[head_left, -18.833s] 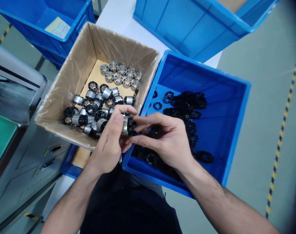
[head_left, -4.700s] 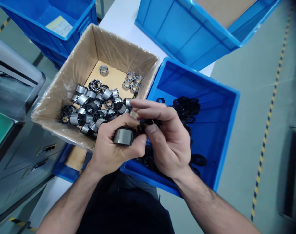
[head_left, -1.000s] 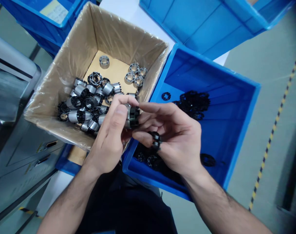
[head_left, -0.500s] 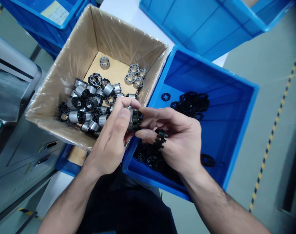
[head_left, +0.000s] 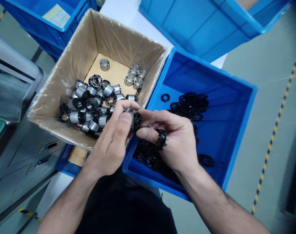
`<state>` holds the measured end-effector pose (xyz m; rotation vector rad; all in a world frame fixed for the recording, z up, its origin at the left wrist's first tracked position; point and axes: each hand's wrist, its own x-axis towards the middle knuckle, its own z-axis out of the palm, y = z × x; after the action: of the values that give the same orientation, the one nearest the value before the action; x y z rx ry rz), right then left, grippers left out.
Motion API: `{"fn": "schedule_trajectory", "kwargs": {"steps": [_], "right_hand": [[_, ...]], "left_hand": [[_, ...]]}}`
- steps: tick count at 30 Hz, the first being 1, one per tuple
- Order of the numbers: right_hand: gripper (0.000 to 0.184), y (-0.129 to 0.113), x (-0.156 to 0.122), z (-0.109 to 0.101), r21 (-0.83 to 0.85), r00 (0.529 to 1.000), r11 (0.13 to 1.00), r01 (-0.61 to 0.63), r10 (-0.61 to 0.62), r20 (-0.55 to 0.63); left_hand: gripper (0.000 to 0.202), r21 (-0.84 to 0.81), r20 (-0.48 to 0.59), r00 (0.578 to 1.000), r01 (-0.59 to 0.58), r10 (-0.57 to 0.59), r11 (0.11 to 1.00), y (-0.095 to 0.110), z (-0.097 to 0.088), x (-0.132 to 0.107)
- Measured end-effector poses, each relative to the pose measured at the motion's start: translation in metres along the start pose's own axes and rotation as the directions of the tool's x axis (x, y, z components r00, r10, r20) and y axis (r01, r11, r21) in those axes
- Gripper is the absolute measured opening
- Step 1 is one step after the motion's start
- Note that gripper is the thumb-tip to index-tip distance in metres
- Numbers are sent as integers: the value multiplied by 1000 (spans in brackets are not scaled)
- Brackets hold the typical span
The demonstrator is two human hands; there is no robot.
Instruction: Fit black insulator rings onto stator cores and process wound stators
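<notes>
My left hand point(head_left: 111, 139) is closed around a silver metal cylinder with a black plastic end cap point(head_left: 134, 121), held over the seam between two containers. My right hand point(head_left: 177, 139) pinches that black cap with thumb and forefinger, and a second black plastic ring point(head_left: 161, 140) sits on its middle finger. A plastic-lined cardboard box point(head_left: 72, 65) at the left holds several silver cylinders, some with black caps point(head_left: 89, 104). The blue bin point(head_left: 238, 130) on the right holds several loose black rings point(head_left: 191, 104).
Another blue bin point(head_left: 199, 22) stands at the top right on a white table, and a third with a paper label point(head_left: 53, 16) at the top left. Grey metal machinery point(head_left: 14, 97) lies at the left. The floor on the right has a yellow-black stripe point(head_left: 277, 139).
In the last second my right hand closed in on the cap, pressing it onto the cylinder end; the spare ring stayed on its finger. The camera shifted slightly.
</notes>
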<state>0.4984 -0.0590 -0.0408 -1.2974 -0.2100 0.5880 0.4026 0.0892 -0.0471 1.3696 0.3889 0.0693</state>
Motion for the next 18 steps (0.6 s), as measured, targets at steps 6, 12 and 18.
{"fn": "schedule_trajectory", "kwargs": {"steps": [6, 12, 18], "right_hand": [[41, 1, 0, -2, -73, 1000, 997, 14, -14, -1], [58, -8, 5, -25, -223, 993, 970, 95, -110, -54], [24, -17, 12, -30, -273, 996, 961, 36, -11, 91]], "left_hand": [[55, -38, 59, 998, 20, -18, 999, 1, -1, -2], [63, -142, -44, 999, -4, -2, 990, 4, -1, 10], [55, -168, -125, 991, 14, -35, 986, 8, 3, 9]]}}
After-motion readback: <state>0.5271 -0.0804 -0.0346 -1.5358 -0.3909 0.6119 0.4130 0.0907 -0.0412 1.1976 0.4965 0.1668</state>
